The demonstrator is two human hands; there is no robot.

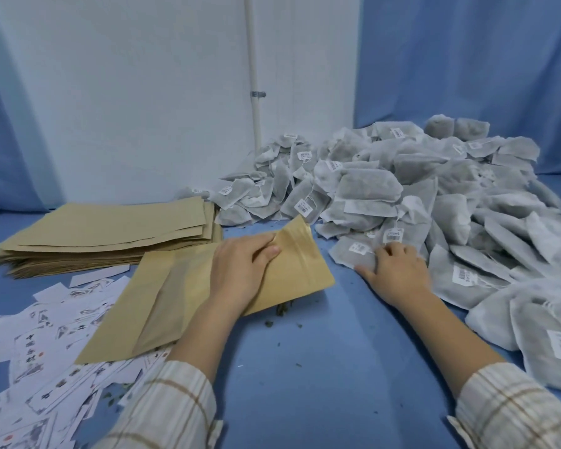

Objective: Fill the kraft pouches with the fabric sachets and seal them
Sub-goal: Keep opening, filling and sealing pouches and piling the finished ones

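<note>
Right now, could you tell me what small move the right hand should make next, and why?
Probably curl the right hand round the sachet under its fingers and carry it to the pouch. The left hand already grips that pouch by its raised mouth end, and no sachet shows inside it yet.

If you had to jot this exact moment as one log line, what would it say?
left hand: grips flat tan kraft pouch near its mouth | right hand: rests on grey fabric sachet at pile edge | pouch: unfilled
</note>
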